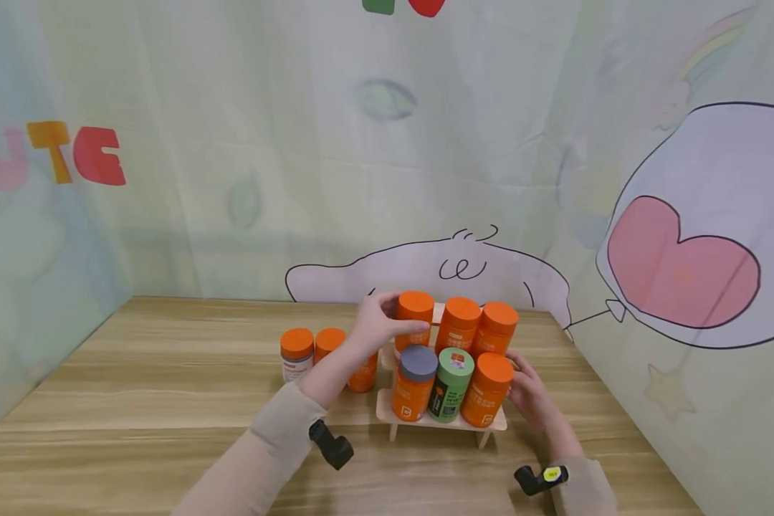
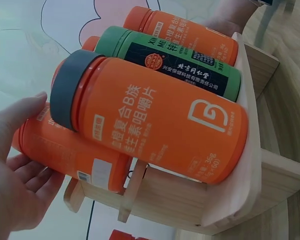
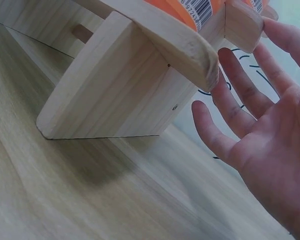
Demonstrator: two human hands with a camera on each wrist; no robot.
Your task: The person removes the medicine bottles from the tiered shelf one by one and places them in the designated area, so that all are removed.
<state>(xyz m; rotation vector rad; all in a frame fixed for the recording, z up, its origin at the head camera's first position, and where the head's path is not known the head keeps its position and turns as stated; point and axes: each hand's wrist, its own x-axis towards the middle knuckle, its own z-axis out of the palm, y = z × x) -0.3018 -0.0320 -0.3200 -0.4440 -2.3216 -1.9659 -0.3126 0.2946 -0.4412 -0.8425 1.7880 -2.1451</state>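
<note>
My left hand [image 1: 375, 326] grips an orange supplement bottle [image 1: 415, 308] with an orange lid at the back left of a two-tier wooden rack [image 1: 387, 411]. In the left wrist view its thumb and fingers lie on either side of that bottle. My right hand [image 3: 270, 125] is beside the rack's right end, fingers spread and fingertips right at the wooden edge. The front tier carries an orange bottle with a grey lid [image 2: 165, 120], a green bottle [image 1: 450, 390] and an orange bottle [image 1: 486, 394]. Two more orange bottles stand behind, including one at the right [image 1: 498, 319].
Left of the rack, on the wood-grain table [image 1: 135, 401], stand a white-labelled bottle with an orange lid [image 1: 297, 351] and orange bottles [image 1: 362, 376], partly behind my left forearm. A printed curtain [image 1: 264, 179] hangs behind the table and along its sides.
</note>
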